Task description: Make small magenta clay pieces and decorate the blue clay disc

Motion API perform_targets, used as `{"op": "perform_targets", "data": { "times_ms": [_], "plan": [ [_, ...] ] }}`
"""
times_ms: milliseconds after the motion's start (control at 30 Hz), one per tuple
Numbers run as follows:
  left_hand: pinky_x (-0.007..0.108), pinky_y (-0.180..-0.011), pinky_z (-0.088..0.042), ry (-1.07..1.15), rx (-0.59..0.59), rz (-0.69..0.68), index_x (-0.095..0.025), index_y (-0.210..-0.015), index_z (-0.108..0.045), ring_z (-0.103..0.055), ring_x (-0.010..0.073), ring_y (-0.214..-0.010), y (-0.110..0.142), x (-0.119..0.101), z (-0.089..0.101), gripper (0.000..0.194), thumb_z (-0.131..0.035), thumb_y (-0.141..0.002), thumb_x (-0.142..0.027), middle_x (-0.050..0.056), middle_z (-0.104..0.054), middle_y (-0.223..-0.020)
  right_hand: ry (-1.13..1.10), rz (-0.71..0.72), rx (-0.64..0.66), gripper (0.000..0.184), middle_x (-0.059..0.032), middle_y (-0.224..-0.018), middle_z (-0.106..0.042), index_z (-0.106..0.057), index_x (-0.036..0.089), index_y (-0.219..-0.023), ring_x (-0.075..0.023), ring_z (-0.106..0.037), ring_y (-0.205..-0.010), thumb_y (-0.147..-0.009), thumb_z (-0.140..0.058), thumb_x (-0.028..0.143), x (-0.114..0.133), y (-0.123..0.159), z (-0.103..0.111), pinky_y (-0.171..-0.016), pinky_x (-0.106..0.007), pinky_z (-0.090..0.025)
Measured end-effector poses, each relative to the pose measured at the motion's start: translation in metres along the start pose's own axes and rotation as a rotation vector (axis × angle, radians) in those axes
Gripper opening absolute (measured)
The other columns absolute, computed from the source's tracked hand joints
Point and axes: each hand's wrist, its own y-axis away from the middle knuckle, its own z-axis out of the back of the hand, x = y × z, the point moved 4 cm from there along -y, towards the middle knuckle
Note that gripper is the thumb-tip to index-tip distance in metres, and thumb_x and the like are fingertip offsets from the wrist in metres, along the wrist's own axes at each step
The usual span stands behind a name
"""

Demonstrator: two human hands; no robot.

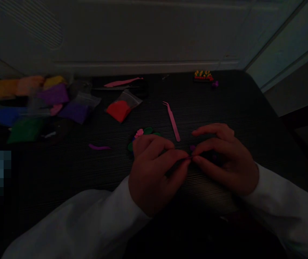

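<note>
You have a dark table [62,172] in front of you, dimly lit, with both your hands over its near part. Your left hand [154,176] is curled, thumb and forefinger closed in a pinch on a tiny purplish piece [190,157]; your right hand [225,158] meets it there, thumb and forefinger pinched at the same piece, its other fingers loosely bent. To your left lies a heap of coloured bags [53,94], with orange, yellow, purple, blue and green in them. Right of the heap, a clear bag [118,110] holds something red, and beyond it are the scissors [142,88] beside a pink tool [123,82]. Your pink tweezers [173,124] lie between that bag and your right hand. Partly hidden behind your left hand is a green and pink flower piece [148,131]. At the far edge sits a little yellow and red flower block [203,76], then a purple strip [99,147] lies left of your left hand, and a purple bit [192,148] shows by your right fingertips
</note>
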Motion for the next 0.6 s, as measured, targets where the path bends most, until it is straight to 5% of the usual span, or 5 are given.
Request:
{"op": "perform_targets", "data": {
  "times_ms": [600],
  "plan": [
    [0.035,-0.075,-0.032,0.092,0.061,0.04,-0.023,-0.073,-0.057,-0.045,0.0142,-0.074,-0.0007,0.0022,-0.0023,0.012,-0.05,-0.063,-0.023,0.0,-0.051,-0.071,-0.076,0.001,-0.019,0.007,-0.0026,-0.097,-0.048,-0.054,0.02,-0.07,-0.0202,-0.041,-0.092,-0.065,-0.05,0.024,-0.0061,0.0019,-0.0058,-0.077,-0.038,-0.029]
  ]
}}
